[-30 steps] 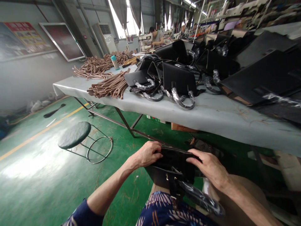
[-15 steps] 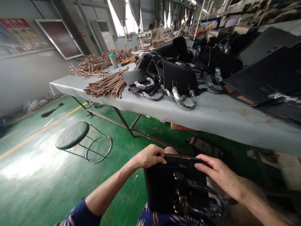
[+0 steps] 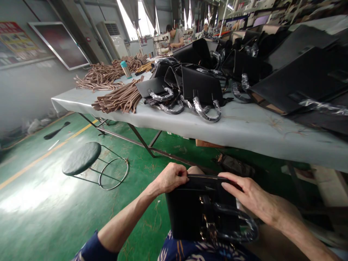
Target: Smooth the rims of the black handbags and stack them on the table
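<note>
The black handbag point(image 3: 187, 214) stands upright on the lap, below the surface point(image 3: 244, 130), its top edge running left to right between both hands. The left hand point(image 3: 172, 177) clamps the left corner. The right hand point(image 3: 251, 197) lays its fingers over the right end, but I cannot tell whether it grips. The bag's inside is hidden.

The handbag point(image 3: 187, 214) looks like smooth, matt black leather with small shiny metal fittings point(image 3: 202, 219). Its handle point(image 3: 239, 226) is wrapped in glossy clear plastic film. The desk point(image 3: 244, 127) has a smooth, pale grey cover, faintly scuffed. The straps point(image 3: 119, 99) look like matt brown leather. The floor point(image 3: 40, 203) is glossy green paint. The stool point(image 3: 80, 158) has 1 matt padded seat on thin metal rods.
</note>
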Demonstrator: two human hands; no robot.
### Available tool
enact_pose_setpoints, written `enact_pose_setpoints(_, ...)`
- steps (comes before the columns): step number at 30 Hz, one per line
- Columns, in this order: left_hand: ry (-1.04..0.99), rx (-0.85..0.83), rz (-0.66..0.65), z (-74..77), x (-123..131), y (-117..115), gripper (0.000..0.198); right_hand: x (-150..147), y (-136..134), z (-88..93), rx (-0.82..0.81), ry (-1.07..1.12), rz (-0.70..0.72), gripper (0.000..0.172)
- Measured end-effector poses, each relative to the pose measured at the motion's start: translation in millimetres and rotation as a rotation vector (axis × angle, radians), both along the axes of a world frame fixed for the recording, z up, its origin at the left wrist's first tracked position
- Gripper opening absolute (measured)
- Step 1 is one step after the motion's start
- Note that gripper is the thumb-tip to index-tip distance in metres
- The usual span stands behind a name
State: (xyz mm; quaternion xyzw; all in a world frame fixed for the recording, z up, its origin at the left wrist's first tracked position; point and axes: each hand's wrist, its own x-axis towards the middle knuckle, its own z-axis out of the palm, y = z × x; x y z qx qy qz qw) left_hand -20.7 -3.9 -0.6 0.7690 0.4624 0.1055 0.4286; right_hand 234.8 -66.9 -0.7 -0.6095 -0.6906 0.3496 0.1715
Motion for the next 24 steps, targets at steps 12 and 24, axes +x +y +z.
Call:
enact_pose_setpoints(12,-0.013,0.013,-0.015,-0.2,2,0,0.013,-20,14,-1.4,0.151,-0.075,0.054,0.024)
enact_pose_setpoints(24,-0.007,-0.018,-0.01,-1.9,2,3,0.014,-21,18,4.6,-0.07,0.171,-0.074,0.017)
